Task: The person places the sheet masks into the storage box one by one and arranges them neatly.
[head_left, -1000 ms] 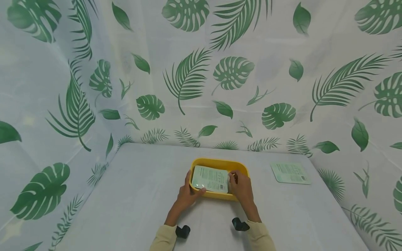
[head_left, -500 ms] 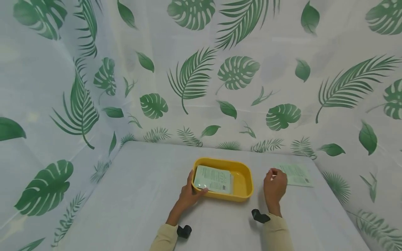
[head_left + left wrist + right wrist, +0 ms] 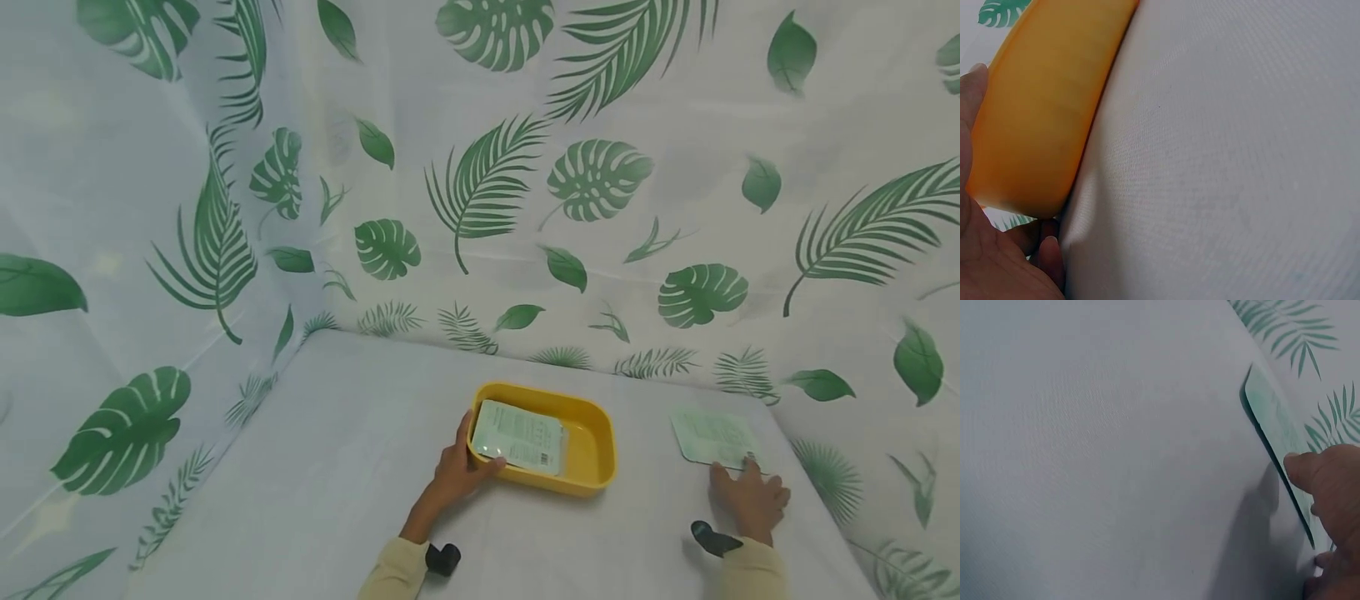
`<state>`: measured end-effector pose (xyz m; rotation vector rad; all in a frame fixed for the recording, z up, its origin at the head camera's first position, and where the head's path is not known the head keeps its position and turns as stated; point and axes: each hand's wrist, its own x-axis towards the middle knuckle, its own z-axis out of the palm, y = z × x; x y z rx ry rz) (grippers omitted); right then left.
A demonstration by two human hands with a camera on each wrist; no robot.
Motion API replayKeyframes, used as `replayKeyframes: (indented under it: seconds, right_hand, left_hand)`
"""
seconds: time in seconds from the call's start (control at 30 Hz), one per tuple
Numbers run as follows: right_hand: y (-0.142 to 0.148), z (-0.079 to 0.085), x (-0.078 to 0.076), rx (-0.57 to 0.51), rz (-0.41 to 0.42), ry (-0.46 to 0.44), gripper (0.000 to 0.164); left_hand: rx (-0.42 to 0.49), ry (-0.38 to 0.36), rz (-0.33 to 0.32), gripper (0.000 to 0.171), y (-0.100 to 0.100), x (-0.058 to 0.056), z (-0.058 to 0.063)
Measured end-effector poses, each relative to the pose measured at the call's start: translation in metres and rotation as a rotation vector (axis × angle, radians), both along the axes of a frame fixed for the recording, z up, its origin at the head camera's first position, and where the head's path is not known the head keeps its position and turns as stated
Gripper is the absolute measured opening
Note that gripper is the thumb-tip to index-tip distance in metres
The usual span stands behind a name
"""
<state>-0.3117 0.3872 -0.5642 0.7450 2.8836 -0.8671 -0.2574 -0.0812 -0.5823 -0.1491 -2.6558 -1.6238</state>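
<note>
A yellow plastic tray (image 3: 588,450) stands near the middle of the table. My left hand (image 3: 456,475) grips its left end, thumb over the near rim and fingers round the outside. Inside, pale green flat packets (image 3: 519,435) with printed text lie stacked at the left; how many is unclear. Farther right, another pale green packet (image 3: 712,435) lies flat on the table. At its near edge is my right hand (image 3: 752,500), fingers spread and fingertips on or just over it. In the right wrist view, the thumb overlaps the packet's edge (image 3: 1272,425).
A white cloth covers the table (image 3: 337,467). Behind and beside it hangs a white curtain (image 3: 600,275) printed with green leaves. Dark wrist mounts (image 3: 444,560) sit at both cuffs.
My right hand has left the tray and moved right to the loose packet, its fingers spreading. The left hand keeps its hold on the tray. The head view has shifted slightly.
</note>
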Motion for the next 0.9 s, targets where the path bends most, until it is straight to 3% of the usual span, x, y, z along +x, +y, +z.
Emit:
replayKeyframes:
  seconds: [0.27, 0.47, 0.6, 0.8, 0.9]
  right_hand:
    - [0.034, -0.006, -0.004, 0.035, -0.033, -0.029, 0.081]
    - [0.028, -0.004, -0.011, -0.038, -0.050, 0.057, 0.073]
    - [0.018, -0.006, -0.020, -0.061, -0.169, 0.107, 0.065]
    - [0.002, -0.007, -0.024, -0.046, -0.387, 0.018, 0.059]
    - [-0.006, -0.004, -0.024, -0.050, -0.424, 0.027, 0.053]
  left_hand:
    - [0.002, 0.031, -0.013, 0.103, 0.008, -0.001, 0.005]
    - [0.000, 0.039, 0.009, 0.102, 0.004, -0.004, 0.007]
    - [0.000, 0.060, 0.005, 0.102, 0.002, -0.006, 0.008]
    - [0.002, 0.032, 0.008, 0.102, 0.004, -0.002, 0.004]
    - [0.001, 0.009, 0.015, 0.103, 0.005, 0.000, 0.000]
